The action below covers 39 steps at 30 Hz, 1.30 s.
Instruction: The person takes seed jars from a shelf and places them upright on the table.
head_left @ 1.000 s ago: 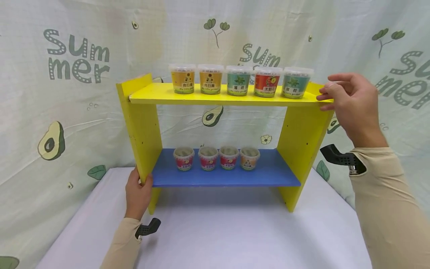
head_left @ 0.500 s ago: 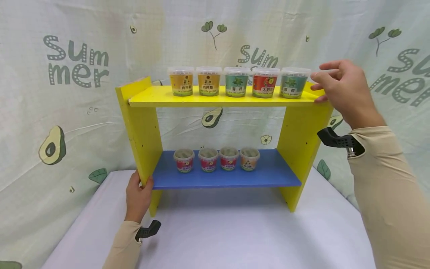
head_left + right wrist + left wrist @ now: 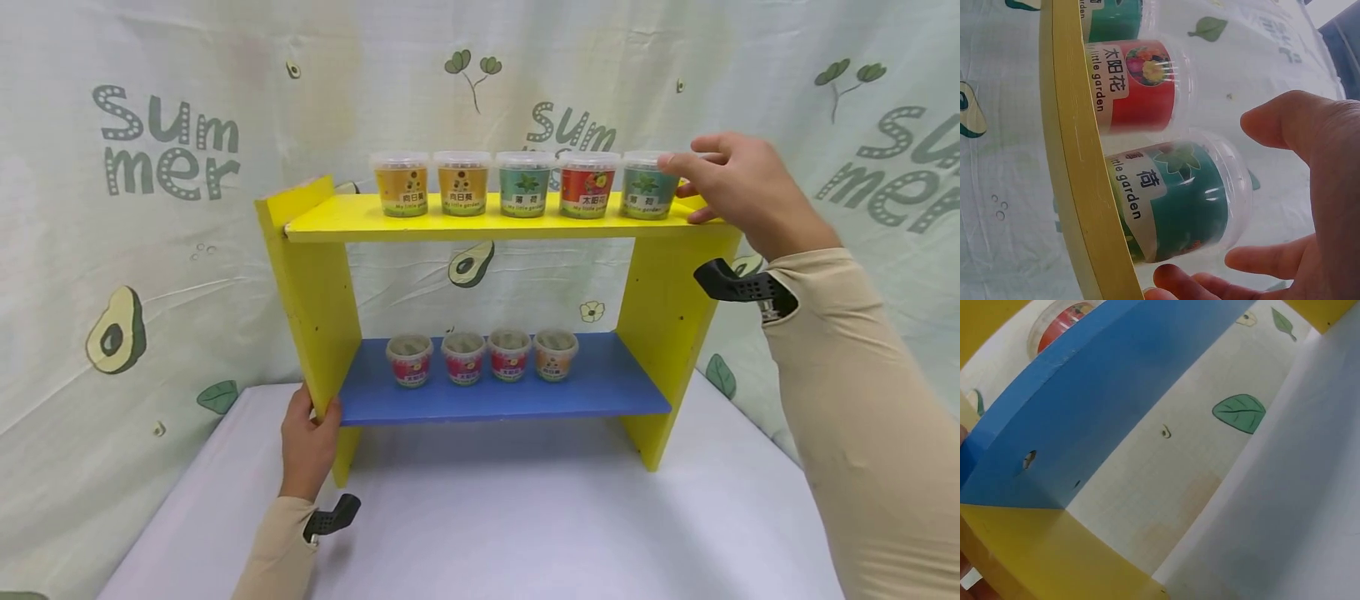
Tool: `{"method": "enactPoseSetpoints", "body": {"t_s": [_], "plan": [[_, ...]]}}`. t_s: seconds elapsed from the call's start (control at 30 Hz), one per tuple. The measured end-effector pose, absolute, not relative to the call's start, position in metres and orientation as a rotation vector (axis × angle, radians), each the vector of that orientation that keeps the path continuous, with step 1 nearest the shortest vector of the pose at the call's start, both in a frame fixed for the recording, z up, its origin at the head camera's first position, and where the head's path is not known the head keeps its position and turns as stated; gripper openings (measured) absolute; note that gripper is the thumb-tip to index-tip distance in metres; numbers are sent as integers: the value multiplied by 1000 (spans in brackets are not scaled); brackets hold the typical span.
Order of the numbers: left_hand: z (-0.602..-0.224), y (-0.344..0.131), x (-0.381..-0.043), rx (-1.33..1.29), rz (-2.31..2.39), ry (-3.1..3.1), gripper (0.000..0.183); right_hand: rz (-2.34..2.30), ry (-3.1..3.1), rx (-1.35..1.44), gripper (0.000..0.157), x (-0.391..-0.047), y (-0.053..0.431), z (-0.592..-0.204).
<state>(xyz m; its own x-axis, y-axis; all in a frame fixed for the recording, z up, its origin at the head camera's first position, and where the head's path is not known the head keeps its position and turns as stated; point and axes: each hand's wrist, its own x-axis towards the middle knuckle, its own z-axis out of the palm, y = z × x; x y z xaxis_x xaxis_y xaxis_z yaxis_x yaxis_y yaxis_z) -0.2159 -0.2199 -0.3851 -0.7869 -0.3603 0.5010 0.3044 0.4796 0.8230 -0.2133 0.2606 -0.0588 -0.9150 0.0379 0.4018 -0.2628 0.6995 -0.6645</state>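
A small shelf [image 3: 480,232] with yellow sides, a yellow top board and a blue lower board [image 3: 480,404] stands on a white cloth. My left hand [image 3: 309,450] grips its left side panel [image 3: 303,300], thumb in front; its other fingers are partly hidden. At the top right, my right hand [image 3: 750,192] is spread around the rightmost lidded cup, a teal one [image 3: 643,193] with a mint-leaf label. In the right wrist view, the thumb [image 3: 1272,125] is apart from this cup [image 3: 1191,200], and the other fingers lie close to its side; contact cannot be told.
Left of it on the top board stand a red cup [image 3: 587,190], another teal cup [image 3: 523,190] and two yellow cups [image 3: 462,190]. Several pink cups [image 3: 463,367] and an orange one [image 3: 553,363] sit on the blue board. A printed curtain [image 3: 180,275] hangs behind.
My right hand has moved left from the top board's right end to the rightmost teal cup. The left hand keeps its grip on the side panel. The view has shifted slightly.
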Motion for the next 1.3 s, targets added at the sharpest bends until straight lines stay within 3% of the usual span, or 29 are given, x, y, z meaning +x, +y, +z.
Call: {"method": "enactPoseSetpoints", "body": {"t_s": [0.13, 0.37, 1.0, 1.3], "plan": [[-383, -218, -217, 18, -1314, -2071, 42, 1050, -2550, 152, 95, -216, 259, -58], [-381, -218, -218, -8, -1301, -2066, 43, 956, -2624, 94, 84, -219, 256, -60], [-388, -220, -218, 14, -1271, -2077, 40, 957, -2582, 55, 93, -226, 246, -64], [-388, -220, -217, 24, -1303, -2083, 41, 1141, -2418, 75, 82, -221, 250, -68]]}}
